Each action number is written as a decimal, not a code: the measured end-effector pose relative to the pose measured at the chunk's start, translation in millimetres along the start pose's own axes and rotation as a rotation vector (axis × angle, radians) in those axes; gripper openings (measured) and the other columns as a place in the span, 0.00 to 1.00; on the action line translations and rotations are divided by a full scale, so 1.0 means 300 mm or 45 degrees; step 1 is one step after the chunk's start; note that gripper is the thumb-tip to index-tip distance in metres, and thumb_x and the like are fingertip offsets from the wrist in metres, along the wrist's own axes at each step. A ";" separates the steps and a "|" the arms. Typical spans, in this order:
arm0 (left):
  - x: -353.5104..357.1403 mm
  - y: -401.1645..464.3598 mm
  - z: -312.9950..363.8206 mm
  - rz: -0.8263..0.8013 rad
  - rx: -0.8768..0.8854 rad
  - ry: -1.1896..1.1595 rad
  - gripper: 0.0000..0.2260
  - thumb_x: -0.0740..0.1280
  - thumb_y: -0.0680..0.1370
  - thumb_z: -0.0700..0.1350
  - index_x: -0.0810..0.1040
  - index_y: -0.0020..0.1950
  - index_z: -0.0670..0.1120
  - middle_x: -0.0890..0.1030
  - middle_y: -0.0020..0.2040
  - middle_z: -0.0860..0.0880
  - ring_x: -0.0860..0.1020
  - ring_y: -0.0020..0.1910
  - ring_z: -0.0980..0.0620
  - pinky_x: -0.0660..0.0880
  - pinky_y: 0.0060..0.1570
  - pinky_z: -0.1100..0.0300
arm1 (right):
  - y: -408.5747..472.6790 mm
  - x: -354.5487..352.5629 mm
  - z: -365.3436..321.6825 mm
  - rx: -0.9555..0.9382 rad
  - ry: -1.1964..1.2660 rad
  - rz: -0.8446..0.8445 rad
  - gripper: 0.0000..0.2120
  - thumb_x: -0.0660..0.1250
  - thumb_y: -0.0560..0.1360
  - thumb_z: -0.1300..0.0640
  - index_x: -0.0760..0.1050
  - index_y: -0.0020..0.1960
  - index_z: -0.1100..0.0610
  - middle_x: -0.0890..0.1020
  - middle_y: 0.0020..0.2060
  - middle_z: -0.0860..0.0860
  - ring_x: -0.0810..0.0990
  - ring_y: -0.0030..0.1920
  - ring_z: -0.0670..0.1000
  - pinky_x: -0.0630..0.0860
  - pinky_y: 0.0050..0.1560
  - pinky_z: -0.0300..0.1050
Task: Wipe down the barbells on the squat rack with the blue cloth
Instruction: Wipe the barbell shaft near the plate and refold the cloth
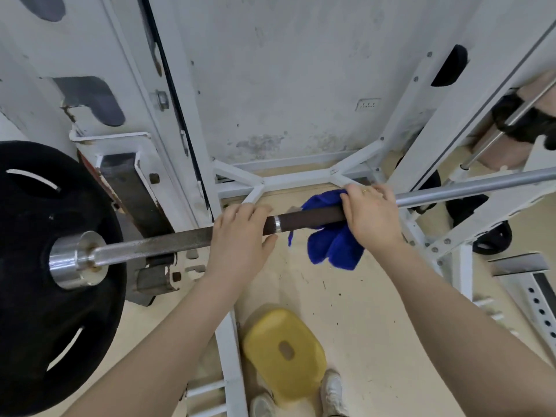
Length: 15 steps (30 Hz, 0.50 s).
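Right grip [371,218] closed over blue cloth [331,242] wrapped on barbell [304,219]; left grip [240,245] clasped bare on bar beside it, near black plate [45,281]. Cloth hanging below bar.

We see a pale grey plaster wall [301,70] in front of us, with dark stains and scuffed patches low down. A small white wall socket [367,104] sits on it at the right. Below lies a smooth beige floor [346,311] with small dark specks. On the floor near us stands a yellow plastic stool with a hole in its seat [284,352]. The light is soft and even, and we find no strong shadows.
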<state>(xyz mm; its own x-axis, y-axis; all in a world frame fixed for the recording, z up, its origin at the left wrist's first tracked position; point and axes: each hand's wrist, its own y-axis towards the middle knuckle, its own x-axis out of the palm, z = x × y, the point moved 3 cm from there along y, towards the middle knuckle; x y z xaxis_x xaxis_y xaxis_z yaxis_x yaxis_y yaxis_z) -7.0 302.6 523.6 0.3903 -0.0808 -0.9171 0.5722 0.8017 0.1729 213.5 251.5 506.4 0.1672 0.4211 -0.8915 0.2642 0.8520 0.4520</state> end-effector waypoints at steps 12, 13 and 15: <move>0.053 0.026 0.057 0.078 0.020 0.013 0.13 0.71 0.72 0.43 0.79 0.55 0.43 0.81 0.48 0.45 0.77 0.48 0.40 0.70 0.51 0.48 | 0.010 0.003 -0.001 -0.219 0.061 -0.087 0.21 0.45 0.77 0.49 0.74 0.44 0.57 0.80 0.32 0.53 0.77 0.37 0.58 0.63 0.52 0.46; 0.055 0.025 0.056 0.089 0.010 0.004 0.12 0.71 0.72 0.43 0.79 0.55 0.43 0.80 0.47 0.44 0.77 0.46 0.39 0.70 0.50 0.47 | 0.017 -0.004 0.049 -0.190 0.018 -0.044 0.21 0.46 0.77 0.50 0.74 0.43 0.58 0.79 0.30 0.54 0.77 0.35 0.58 0.62 0.51 0.46; 0.059 0.020 0.051 0.111 -0.001 -0.006 0.13 0.71 0.72 0.42 0.79 0.56 0.43 0.80 0.47 0.43 0.77 0.45 0.39 0.71 0.49 0.47 | 0.015 -0.007 0.127 -0.078 -0.004 -0.041 0.20 0.46 0.77 0.51 0.72 0.40 0.59 0.78 0.29 0.54 0.77 0.34 0.59 0.61 0.53 0.46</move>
<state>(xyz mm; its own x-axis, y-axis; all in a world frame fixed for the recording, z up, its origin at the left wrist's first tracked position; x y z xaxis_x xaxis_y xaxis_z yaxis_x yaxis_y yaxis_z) 14.3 296.9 514.0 0.4418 -0.0133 -0.8970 0.5354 0.8062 0.2517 250.5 242.6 511.5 0.1626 0.3919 -0.9055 0.2107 0.8828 0.4198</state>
